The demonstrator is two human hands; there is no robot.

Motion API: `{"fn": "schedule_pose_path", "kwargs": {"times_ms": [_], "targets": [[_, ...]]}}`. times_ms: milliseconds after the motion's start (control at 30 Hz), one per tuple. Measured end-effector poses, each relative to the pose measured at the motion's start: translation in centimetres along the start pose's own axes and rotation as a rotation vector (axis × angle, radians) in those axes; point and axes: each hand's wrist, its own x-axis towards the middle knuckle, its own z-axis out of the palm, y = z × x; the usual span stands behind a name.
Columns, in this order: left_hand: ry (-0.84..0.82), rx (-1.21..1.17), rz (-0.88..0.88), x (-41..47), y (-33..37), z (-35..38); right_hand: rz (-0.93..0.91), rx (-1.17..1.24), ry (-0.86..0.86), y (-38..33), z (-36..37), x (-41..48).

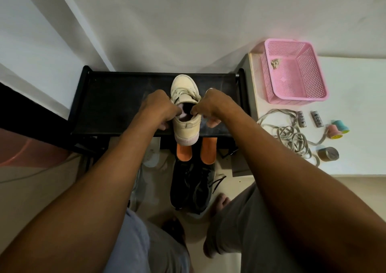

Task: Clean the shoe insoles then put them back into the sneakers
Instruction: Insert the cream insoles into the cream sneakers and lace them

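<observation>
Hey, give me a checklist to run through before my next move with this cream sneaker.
1. Cream sneaker upright on black rack: ok.
2. Left hand and right hand both grip its collar: ok.
3. Heel fully on the rack: not ok, it overhangs the front edge.
4. Pink piece inside lying flat: cannot tell.
5. Orange insoles seated in black sneakers: not ok, sticking out.

The heel of the cream lace-up sneaker (184, 84) and the flat black shelf (117, 105) are hiding the far ends of two orange insoles (183, 153).
</observation>
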Motion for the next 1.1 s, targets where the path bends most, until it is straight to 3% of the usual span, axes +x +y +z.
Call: {"fn": "schedule_pose_path", "kwargs": {"times_ms": [233, 467, 700, 1100], "targets": [[0.143, 0.108, 0.025, 0.7, -0.2, -1.4, -0.134, 0.043, 0.163, -1.6, 1.9, 0.5], [0.223, 0.014, -0.020, 1.2, -2.6, -4.6, -0.247, 0.104, 0.232, -4.5, 4.0, 0.8], [0.289, -0.117, -0.111, 2.5, -6.3, -7.5, -0.363, 0.181, 0.232, -8.1, 6.5, 0.7], [0.306, -0.171, -0.195, 3.9, -8.7, -7.1, -0.335, 0.084, 0.211, -9.6, 8.5, 1.9]]}}
